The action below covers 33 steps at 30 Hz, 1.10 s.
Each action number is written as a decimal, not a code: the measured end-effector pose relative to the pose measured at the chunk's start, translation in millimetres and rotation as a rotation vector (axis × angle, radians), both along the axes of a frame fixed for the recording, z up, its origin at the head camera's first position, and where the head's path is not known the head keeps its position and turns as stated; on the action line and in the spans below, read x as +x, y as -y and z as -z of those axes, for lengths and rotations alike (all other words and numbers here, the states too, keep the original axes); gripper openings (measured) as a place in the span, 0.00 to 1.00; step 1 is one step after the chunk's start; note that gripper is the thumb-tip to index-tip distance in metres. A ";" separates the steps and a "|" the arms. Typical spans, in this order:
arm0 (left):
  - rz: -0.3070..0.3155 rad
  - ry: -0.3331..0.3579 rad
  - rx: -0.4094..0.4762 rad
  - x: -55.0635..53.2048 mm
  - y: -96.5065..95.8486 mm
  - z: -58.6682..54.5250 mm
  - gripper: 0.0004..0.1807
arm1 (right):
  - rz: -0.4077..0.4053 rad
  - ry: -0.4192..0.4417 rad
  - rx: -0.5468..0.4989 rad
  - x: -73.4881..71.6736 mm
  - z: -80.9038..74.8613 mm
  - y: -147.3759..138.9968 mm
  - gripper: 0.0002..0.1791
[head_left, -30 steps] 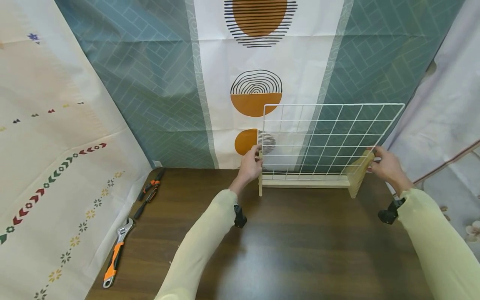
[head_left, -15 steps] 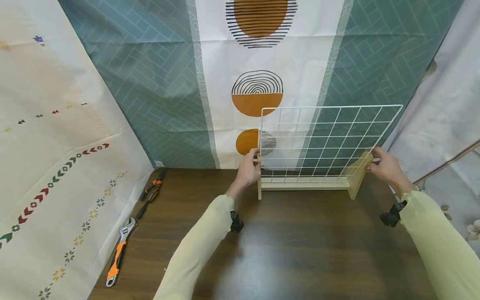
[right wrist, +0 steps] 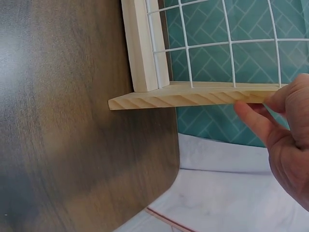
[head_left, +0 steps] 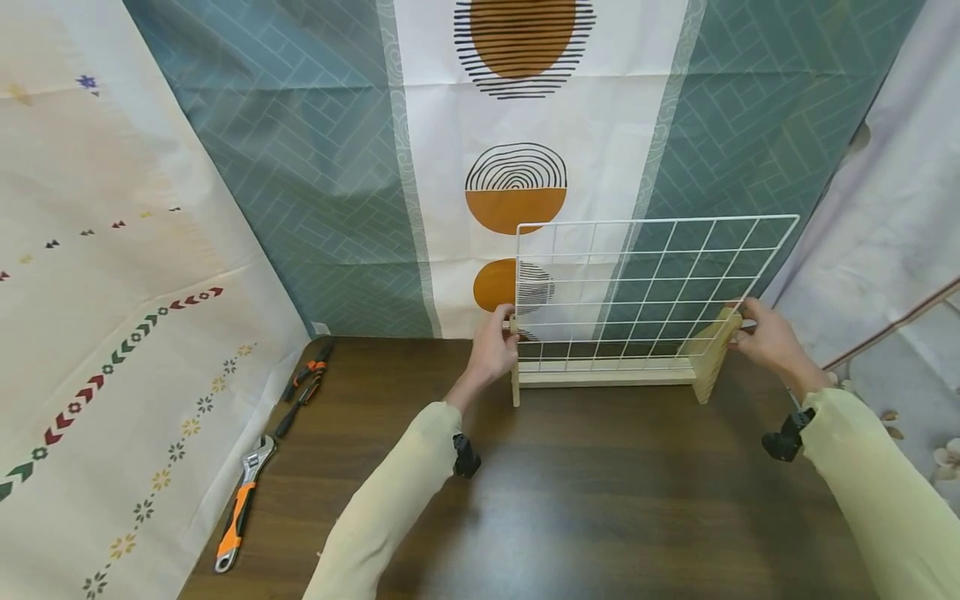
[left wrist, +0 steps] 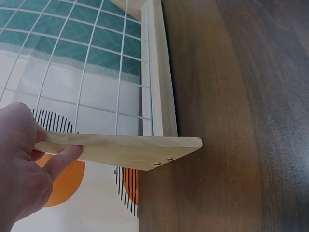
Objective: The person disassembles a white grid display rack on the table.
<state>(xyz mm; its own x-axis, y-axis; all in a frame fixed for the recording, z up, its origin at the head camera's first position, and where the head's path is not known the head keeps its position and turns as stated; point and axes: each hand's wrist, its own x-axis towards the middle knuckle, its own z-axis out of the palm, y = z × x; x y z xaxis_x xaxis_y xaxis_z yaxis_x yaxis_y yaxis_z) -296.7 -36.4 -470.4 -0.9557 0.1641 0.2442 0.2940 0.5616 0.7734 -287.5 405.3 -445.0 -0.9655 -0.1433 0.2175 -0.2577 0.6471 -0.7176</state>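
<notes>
A wooden rack with a white wire grid (head_left: 637, 292) stands upright near the back of the table. Its pale shelf board (head_left: 607, 377) runs between two wooden side panels. My left hand (head_left: 492, 348) grips the upper part of the left side panel (left wrist: 130, 147), thumb and fingers on either side of it. Two small screw heads (left wrist: 169, 159) show low on that panel. On the other end, my right hand (head_left: 772, 337) pinches the upper edge of the right side panel (right wrist: 193, 98). Both bottom ends of the panels appear to be at the tabletop.
Along the left table edge lie an adjustable wrench (head_left: 242, 504) with an orange handle, a black screwdriver (head_left: 288, 417) and black-and-orange pliers (head_left: 307, 371). Patterned cloth (head_left: 337, 167) hangs behind the brown table (head_left: 585, 500), and cloths border both sides.
The rack has shifted slightly toward the near side and left in the head view, with both hands still holding its panels. The tools lie as before.
</notes>
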 end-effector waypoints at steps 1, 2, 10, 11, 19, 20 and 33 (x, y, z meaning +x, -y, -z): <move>-0.002 0.002 0.001 0.8 0.3 -0.2 0.26 | -0.004 -0.001 -0.001 0.5 -0.6 0.2 0.30; -0.003 0.004 0.000 1.8 0.5 -0.4 0.26 | -0.008 -0.004 0.001 1.1 -1.2 0.4 0.30; -0.021 0.009 -0.010 10.2 4.9 1.3 0.26 | -0.044 0.008 -0.011 3.6 0.4 0.9 0.28; -0.021 0.009 -0.009 10.8 5.2 1.2 0.26 | -0.048 0.013 -0.016 3.7 0.8 0.6 0.27; -0.024 -0.026 -0.019 14.4 7.6 0.6 0.26 | -0.048 0.026 -0.006 6.0 -1.5 1.6 0.27; -0.024 -0.030 -0.024 14.6 8.1 1.3 0.26 | -0.045 0.026 0.001 6.5 -2.2 2.2 0.27; -0.016 -0.060 -0.021 22.3 15.5 6.4 0.27 | -0.049 0.063 0.019 11.7 -2.3 9.2 0.25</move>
